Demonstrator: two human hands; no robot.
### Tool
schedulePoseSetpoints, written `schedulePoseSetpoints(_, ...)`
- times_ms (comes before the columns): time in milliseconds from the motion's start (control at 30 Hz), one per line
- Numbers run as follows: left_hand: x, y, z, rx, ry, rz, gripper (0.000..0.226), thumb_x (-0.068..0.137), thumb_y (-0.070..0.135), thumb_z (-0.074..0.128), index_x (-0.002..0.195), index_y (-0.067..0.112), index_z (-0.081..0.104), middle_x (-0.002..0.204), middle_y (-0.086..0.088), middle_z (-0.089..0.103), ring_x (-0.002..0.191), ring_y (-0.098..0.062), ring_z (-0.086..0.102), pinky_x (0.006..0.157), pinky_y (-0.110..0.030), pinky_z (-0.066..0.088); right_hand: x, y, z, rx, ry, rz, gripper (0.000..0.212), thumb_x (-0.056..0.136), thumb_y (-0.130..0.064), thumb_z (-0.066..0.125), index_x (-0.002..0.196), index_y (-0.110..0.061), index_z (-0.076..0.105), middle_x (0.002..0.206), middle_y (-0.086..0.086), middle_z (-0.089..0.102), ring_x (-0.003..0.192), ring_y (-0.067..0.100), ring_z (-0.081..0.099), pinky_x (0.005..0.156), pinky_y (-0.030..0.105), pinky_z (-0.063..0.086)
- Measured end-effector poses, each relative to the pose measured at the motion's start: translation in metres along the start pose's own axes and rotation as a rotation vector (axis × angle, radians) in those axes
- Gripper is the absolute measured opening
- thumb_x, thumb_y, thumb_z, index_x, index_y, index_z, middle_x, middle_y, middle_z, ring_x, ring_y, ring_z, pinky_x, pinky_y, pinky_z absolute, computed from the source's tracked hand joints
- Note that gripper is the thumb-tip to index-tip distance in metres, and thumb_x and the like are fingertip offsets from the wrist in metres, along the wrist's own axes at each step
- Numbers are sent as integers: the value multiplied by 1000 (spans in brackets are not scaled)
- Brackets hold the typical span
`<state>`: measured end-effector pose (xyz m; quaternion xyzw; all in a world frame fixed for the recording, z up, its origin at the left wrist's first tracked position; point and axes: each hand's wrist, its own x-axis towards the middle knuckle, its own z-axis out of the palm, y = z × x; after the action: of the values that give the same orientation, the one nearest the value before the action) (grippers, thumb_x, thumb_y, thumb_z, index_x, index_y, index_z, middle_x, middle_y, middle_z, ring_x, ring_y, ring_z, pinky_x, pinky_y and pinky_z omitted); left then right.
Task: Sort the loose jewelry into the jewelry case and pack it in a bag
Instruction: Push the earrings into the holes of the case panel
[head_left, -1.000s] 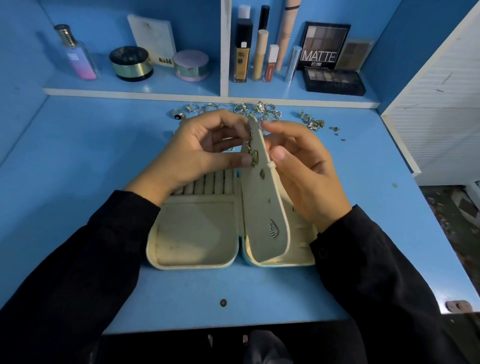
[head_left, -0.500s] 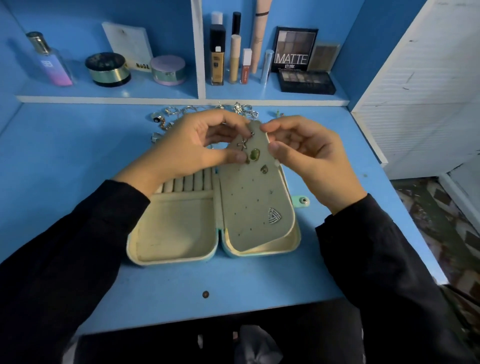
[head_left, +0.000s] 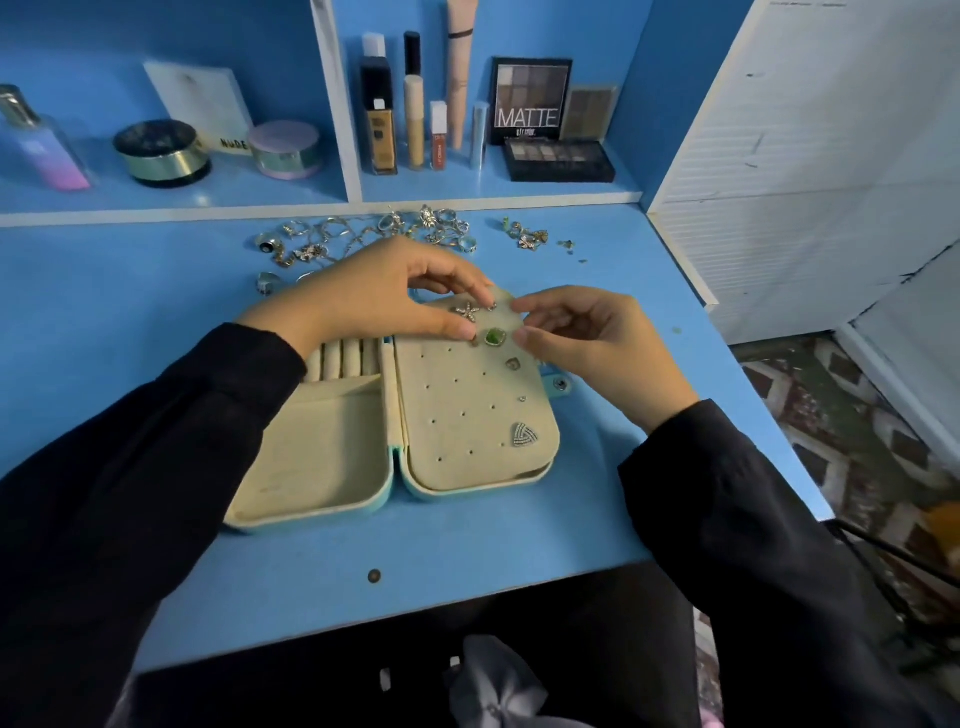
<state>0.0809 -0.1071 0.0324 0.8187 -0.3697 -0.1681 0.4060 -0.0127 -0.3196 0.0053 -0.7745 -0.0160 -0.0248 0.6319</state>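
A cream jewelry case (head_left: 311, 514) with a teal shell lies open on the blue desk. Its perforated earring panel (head_left: 467, 415) lies flat over the right half. Pinned to it are a starfish earring (head_left: 467, 310), a green stud (head_left: 493, 336) and a triangular earring (head_left: 523, 434). My left hand (head_left: 374, 296) pinches the panel's top edge, thumb and fingers either side of the starfish earring. My right hand (head_left: 597, 353) holds the panel's top right corner with curled fingers. Ring rolls (head_left: 343, 358) show in the left half. Loose jewelry (head_left: 363, 234) lies behind the hands.
A smaller cluster of earrings (head_left: 530, 236) lies at the desk's back right. The shelf behind holds a perfume bottle (head_left: 36, 145), jars, tubes and an eyeshadow palette (head_left: 530, 98). A white slatted panel (head_left: 805, 156) borders the desk's right side. The case's snap tab (head_left: 560, 384) sticks out to the right.
The earring panel has swung from upright down flat onto the right half of the case. Both hands followed it down and stay at its top edge.
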Motion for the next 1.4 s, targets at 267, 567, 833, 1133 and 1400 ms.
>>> schedulePoseSetpoints(267,6,-7,2,68,-43,-48,38,72,33,82,109,28,73,119,20,68,115,5,59,109,-28,42,-1,13,2,-143,22,-11,20,82,-8,76,101,-13,73,86,4,64,75,8,57,71,17,48)
schedulePoseSetpoints(567,9,-10,1,33,-43,-27,34,72,38,75,105,28,74,117,18,69,111,6,60,102,-16,43,3,15,-4,-178,5,-10,16,85,-11,73,101,-16,74,87,3,69,77,8,60,73,20,51)
schedulePoseSetpoints(833,58,-18,1,281,136,26,21,94,32,61,105,19,74,103,6,72,99,-9,65,94,-33,51,36,25,-52,-426,230,3,12,88,-12,65,97,-16,72,80,-8,65,63,-5,53,63,5,39)
schedulePoseSetpoints(1133,111,-37,16,490,258,167,18,94,17,61,104,9,74,104,-9,67,96,-25,62,86,-38,48,77,47,-72,-751,329,-135,17,85,-9,65,100,-7,74,90,6,64,75,11,54,70,-1,35)
schedulePoseSetpoints(1400,120,-43,24,530,249,211,22,93,12,61,112,10,73,109,-10,67,100,-28,62,89,-40,50,89,53,-68,-773,356,-180,11,84,-9,65,89,-9,75,87,9,65,75,13,53,70,15,37)
